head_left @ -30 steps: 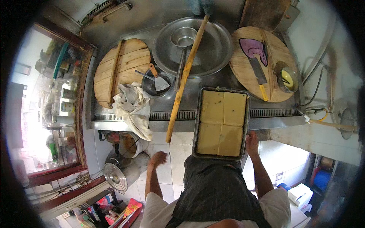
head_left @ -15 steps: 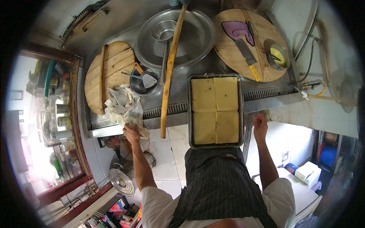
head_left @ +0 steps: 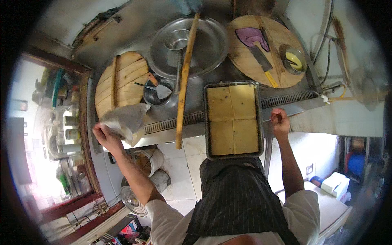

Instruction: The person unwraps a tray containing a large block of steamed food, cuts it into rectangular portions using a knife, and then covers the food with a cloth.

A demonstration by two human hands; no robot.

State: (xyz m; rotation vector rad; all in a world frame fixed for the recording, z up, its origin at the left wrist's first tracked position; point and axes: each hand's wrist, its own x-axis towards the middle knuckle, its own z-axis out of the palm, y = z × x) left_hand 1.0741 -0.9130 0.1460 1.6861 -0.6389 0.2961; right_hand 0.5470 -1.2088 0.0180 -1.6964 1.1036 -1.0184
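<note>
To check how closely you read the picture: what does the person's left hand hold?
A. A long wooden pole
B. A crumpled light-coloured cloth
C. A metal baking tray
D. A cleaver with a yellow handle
B: the left hand grips the crumpled light-coloured cloth at the counter's edge, while the long wooden pole, cleaver and metal baking tray lie untouched.

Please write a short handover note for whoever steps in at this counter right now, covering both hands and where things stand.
Left hand: gripping a crumpled grey cloth, lifted at the counter's front left edge, over the round wooden board.
Right hand: loosely closed, holding nothing visible, just right of the metal tray.
Tray: overhangs the counter front and holds four yellow slabs, already divided.
Long wooden pole: lies across the big steel pan, its end reaching the counter front.
Cleaver: on the right round board.
Done: slabs sit in the tray. Left: cloth in hand, not set down.
</note>
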